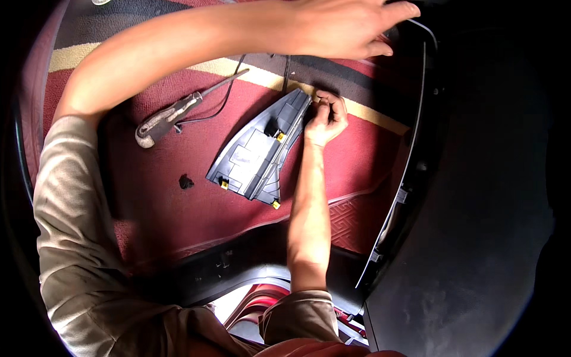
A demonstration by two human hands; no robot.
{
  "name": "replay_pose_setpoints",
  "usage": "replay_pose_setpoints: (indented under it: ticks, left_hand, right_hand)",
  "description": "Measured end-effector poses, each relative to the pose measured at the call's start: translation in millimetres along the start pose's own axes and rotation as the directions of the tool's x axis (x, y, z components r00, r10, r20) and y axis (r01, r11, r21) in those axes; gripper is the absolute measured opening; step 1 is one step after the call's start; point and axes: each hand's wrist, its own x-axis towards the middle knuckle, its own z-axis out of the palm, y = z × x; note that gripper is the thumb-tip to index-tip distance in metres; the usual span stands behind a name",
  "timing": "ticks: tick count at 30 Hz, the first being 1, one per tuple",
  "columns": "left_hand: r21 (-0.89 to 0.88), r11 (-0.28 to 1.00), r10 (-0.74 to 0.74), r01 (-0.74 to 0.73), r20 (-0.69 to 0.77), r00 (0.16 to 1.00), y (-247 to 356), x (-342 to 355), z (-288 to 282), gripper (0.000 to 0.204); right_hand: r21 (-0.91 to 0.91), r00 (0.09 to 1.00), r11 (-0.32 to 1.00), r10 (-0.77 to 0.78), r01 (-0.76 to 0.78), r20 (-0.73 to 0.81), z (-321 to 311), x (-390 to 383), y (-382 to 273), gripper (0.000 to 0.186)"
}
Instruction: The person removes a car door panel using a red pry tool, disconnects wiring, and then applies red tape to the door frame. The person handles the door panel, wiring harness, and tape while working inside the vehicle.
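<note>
"Screwdriver (pixel 169 122) lies left on the carpet (pixel 148 220). The panel (pixel 250 154)?"

"Mid-carpet, yellow clips (pixel 276 204) showing. I'd hold it by its edges, sparing those."

"Right grip (pixel 327 116)?"

"Curled at the panel's narrow tip; whether it pinches, I can't tell."

"Left grip (pixel 354 27)?"

"Reaching furthest right, thumb and finger spread. I'd steady both hands."

Grey wedge-shaped panel (pixel 242 157) with yellow clips (pixel 224 185), slanted, seemingly resting on red carpet (pixel 157 205)
</note>
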Motion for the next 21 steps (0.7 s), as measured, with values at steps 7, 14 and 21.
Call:
replay_pose_setpoints:
  ticks: [7, 14, 21]
  left_hand:
    - [-0.033, 0.982, -0.012, 0.186, 0.971, 0.238, 21, -49, -32, 0.021]
    - [0.203, 0.919, -0.323, 0.338, 0.879, 0.351, -10, -12, -8, 0.031]
    - [0.117, 0.991, -0.133, 0.067, 0.751, 0.647, -25, -8, -19, 0.017]
  right_hand:
    - [0.239, 0.999, 0.970, 0.039, -0.039, 0.005, -24, -15, 30, 0.016]
    - [0.183, 0.999, 0.982, 0.039, -0.041, 0.015, -40, -29, 12, 0.025]
    - [0.511, 0.999, 0.858, -0.034, 0.049, -0.038, -8, -1, -18, 0.031]
